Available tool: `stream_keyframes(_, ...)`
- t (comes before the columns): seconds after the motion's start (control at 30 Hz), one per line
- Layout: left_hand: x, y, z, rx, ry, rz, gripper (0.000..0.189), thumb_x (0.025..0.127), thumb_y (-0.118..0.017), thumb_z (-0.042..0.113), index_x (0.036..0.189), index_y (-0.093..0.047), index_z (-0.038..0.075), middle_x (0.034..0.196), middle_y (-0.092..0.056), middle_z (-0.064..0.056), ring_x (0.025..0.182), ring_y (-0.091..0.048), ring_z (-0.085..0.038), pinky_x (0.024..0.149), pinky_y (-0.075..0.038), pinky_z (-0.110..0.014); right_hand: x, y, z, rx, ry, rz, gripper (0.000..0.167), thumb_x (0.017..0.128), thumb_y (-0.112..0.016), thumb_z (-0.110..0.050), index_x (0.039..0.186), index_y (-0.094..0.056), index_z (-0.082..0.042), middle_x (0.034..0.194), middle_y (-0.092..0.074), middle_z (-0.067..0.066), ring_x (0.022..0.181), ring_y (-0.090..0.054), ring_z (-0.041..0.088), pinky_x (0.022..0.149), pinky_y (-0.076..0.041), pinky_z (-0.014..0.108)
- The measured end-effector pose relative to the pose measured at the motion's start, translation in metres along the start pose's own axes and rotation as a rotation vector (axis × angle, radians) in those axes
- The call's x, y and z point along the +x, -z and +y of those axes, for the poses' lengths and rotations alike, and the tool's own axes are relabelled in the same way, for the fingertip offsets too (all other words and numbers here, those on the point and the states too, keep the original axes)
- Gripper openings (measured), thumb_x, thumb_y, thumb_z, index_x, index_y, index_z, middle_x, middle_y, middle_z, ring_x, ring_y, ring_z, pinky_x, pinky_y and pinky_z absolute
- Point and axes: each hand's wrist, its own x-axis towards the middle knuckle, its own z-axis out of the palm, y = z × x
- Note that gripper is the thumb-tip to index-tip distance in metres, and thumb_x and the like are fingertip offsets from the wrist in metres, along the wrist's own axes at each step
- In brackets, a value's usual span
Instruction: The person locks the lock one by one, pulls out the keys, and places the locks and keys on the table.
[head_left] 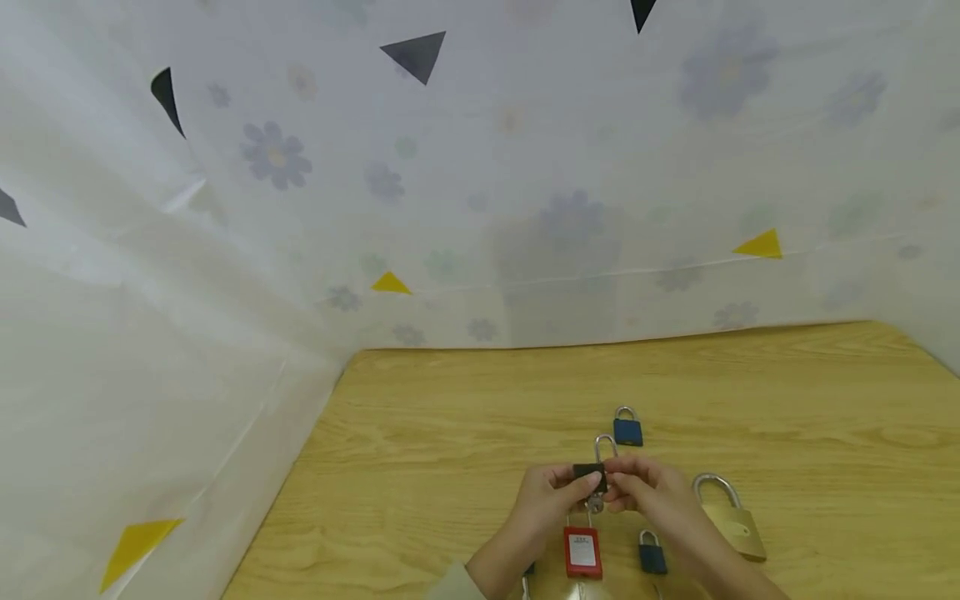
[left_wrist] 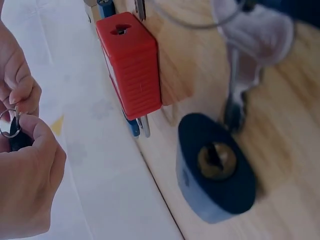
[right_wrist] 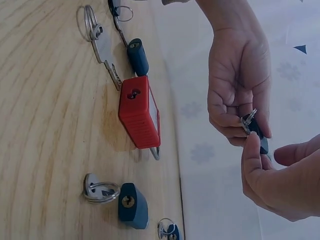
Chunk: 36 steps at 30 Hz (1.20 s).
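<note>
Both hands meet at a small black padlock (head_left: 591, 473), its silver shackle (head_left: 606, 440) pointing away and offset to the right of the body. My left hand (head_left: 546, 500) grips the body, thumb across its face. The curled fingers of my right hand (head_left: 651, 492) pinch the padlock's right side; their exact contact is partly hidden. Below the body hang a key and ring (head_left: 596, 503). In the right wrist view, the left hand (right_wrist: 240, 85) is above and the right hand (right_wrist: 285, 175) below, with the black padlock (right_wrist: 261, 137) between them.
A red padlock (head_left: 583, 552) lies just below the hands. Small blue padlocks lie beyond (head_left: 627, 431) and nearer (head_left: 652, 557); another blue padlock (left_wrist: 215, 170) has a key beside it. A large brass padlock (head_left: 738, 529) is at the right. Patterned sheeting (head_left: 465, 208) walls the wooden table.
</note>
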Motion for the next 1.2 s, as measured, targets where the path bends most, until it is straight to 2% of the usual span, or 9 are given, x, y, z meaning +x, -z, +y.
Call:
stream_keyframes(0.1,0.0,-0.002,-0.001,-0.008,0.005,0.01,0.025,0.087,-0.064,0.014,0.102,-0.067,-0.005,0.093,-0.071,-0.013,0.072,-0.062,-0.005,0.074,-0.056,-0.027,-0.001,0.001,0.002,0.009,-0.003,0.001,0.03,0.095,-0.043,-0.003,0.119,-0.048,0.014,0.095,-0.061,0.006,0.078,-0.059,0.011,0.071,-0.054,0.022)
stream_keyframes(0.2,-0.001,-0.004,-0.002,0.007,0.007,0.036,0.024,0.086,-0.066,0.015,0.1,-0.067,-0.005,0.09,-0.072,-0.011,0.07,-0.06,-0.004,0.072,-0.055,-0.026,-0.002,0.003,0.001,-0.051,0.025,-0.003,0.026,0.096,-0.044,-0.005,0.115,-0.051,0.012,0.091,-0.061,0.005,0.074,-0.058,0.01,0.067,-0.054,0.023)
stream_keyframes(0.3,-0.002,-0.007,-0.001,0.039,-0.01,0.053,0.023,0.085,-0.066,0.016,0.097,-0.069,-0.004,0.088,-0.072,-0.01,0.069,-0.059,-0.003,0.068,-0.054,-0.024,-0.002,0.008,-0.004,-0.251,0.102,0.032,0.023,0.097,-0.047,-0.015,0.094,-0.057,0.006,0.074,-0.056,0.003,0.06,-0.053,0.008,0.054,-0.05,0.022)
stream_keyframes(0.4,-0.003,-0.011,0.0,0.075,-0.059,0.036,0.022,0.085,-0.066,0.015,0.097,-0.069,-0.004,0.089,-0.072,-0.011,0.072,-0.061,-0.003,0.066,-0.052,-0.018,0.001,0.011,-0.01,-0.504,0.181,0.121,0.035,0.096,-0.05,-0.03,0.071,-0.052,-0.005,0.057,-0.044,-0.001,0.046,-0.039,0.007,0.043,-0.037,0.019)
stream_keyframes(0.53,-0.007,-0.015,0.0,0.095,-0.122,-0.043,0.022,0.086,-0.064,0.01,0.1,-0.068,-0.006,0.093,-0.071,-0.016,0.074,-0.061,-0.002,0.067,-0.05,-0.014,0.005,0.014,-0.016,-0.669,0.197,0.182,0.044,0.094,-0.051,-0.04,0.062,-0.046,-0.01,0.049,-0.035,-0.004,0.043,-0.029,0.007,0.04,-0.026,0.018)
stream_keyframes(0.7,-0.008,-0.019,-0.001,0.119,-0.165,-0.085,0.019,0.085,-0.064,0.005,0.097,-0.067,-0.009,0.092,-0.07,-0.02,0.068,-0.058,0.001,0.06,-0.046,-0.011,0.008,0.02,-0.018,-0.626,0.221,0.093,0.037,0.094,-0.053,-0.03,0.065,-0.046,-0.008,0.052,-0.036,-0.004,0.044,-0.029,0.005,0.04,-0.024,0.014)
stream_keyframes(0.83,-0.009,-0.021,-0.002,0.081,-0.142,-0.094,0.018,0.084,-0.065,0.005,0.096,-0.067,-0.009,0.092,-0.07,-0.021,0.069,-0.059,-0.001,0.058,-0.045,-0.011,0.009,0.021,-0.018,-0.542,0.273,0.037,0.025,0.094,-0.053,-0.019,0.073,-0.049,-0.006,0.057,-0.039,-0.003,0.046,-0.031,0.004,0.041,-0.026,0.014)
stream_keyframes(1.07,-0.01,-0.023,-0.004,0.006,-0.091,-0.103,0.021,0.086,-0.064,0.007,0.098,-0.066,-0.01,0.095,-0.069,-0.022,0.072,-0.06,-0.003,0.062,-0.047,-0.013,0.007,0.019,-0.014,-0.446,0.352,0.046,0.009,0.092,-0.056,-0.012,0.089,-0.057,-0.003,0.072,-0.053,0.003,0.057,-0.041,0.005,0.048,-0.038,0.02)
stream_keyframes(1.2,-0.011,-0.025,-0.005,-0.053,-0.084,-0.078,0.022,0.086,-0.064,0.009,0.095,-0.067,-0.012,0.092,-0.068,-0.025,0.068,-0.056,-0.003,0.061,-0.046,-0.013,0.007,0.019,-0.013,-0.371,0.39,0.041,0.012,0.092,-0.057,-0.01,0.094,-0.058,0.002,0.082,-0.059,0.007,0.065,-0.05,0.005,0.056,-0.046,0.02)
